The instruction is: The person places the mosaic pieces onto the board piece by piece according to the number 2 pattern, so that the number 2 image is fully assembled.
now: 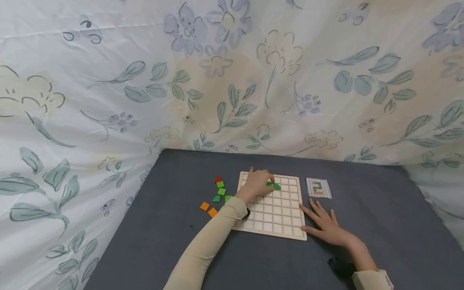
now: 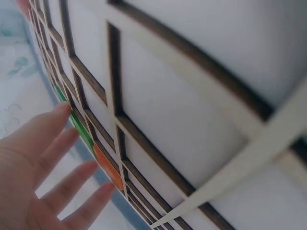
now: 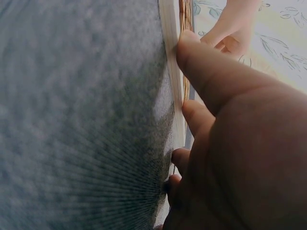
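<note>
Grid board (image 1: 277, 218), hands (image 1: 257, 182) (image 1: 326, 228), green tiles (image 1: 277, 186), card (image 1: 319, 188) showing blocky 2

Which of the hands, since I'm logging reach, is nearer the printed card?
Right. The right hand lies just short of the card; the left hand is over the board, farther away.

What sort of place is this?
Probably a screened-off indoor tabletop workspace: floral fabric hangs behind a dark work surface bearing a gridded board and loose coloured tiles.

The board (image 1: 272, 210) looks wooden, the grey cloth (image 1: 275, 264) matt.
</note>
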Available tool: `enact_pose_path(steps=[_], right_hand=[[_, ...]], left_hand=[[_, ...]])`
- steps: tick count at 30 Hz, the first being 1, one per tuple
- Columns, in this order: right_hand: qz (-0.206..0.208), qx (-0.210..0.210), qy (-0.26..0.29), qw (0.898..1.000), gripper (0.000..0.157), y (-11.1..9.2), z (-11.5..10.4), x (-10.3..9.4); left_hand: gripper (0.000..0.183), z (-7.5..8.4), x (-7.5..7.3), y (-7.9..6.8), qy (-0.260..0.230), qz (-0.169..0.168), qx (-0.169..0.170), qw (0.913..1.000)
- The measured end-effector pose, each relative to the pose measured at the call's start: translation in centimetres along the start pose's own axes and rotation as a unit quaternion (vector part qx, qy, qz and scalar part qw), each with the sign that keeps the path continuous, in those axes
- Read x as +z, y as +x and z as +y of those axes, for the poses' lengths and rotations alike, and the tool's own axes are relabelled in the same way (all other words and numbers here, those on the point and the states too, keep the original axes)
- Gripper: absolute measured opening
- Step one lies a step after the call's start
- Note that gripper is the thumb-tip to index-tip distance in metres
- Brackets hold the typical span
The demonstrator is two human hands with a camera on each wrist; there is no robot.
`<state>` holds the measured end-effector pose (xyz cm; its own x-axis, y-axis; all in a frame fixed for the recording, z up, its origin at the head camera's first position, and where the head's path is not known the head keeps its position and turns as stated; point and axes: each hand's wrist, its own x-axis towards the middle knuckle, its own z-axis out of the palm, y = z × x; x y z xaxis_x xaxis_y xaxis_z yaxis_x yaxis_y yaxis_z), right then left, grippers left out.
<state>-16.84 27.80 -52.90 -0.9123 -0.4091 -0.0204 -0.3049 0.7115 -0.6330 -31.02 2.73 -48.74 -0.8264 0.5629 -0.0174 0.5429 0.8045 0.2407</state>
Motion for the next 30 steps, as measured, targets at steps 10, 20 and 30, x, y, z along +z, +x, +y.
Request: enact_pose_path(steps=[10, 20, 30], right_hand=[[-0.013, 0.02, -0.028, 0.999, 0.069, -0.2, -0.1, -0.5], [-0.015, 0.024, -0.031, 0.999, 0.069, 0.1, -0.6, -0.2], [-0.01, 0.02, -0.035, 0.999, 0.069, 0.0, -0.9, -0.4]], left_hand=[[0.03, 0.0, -0.5, 0.0, 0.006, 0.009, 0.007, 0.9999], [0.03, -0.6, -1.5, -1.4, 0.003, 0.03, 0.005, 0.9995], [0.031, -1.5, -1.8, -2.2, -0.006, 0.05, -0.001, 0.9987]])
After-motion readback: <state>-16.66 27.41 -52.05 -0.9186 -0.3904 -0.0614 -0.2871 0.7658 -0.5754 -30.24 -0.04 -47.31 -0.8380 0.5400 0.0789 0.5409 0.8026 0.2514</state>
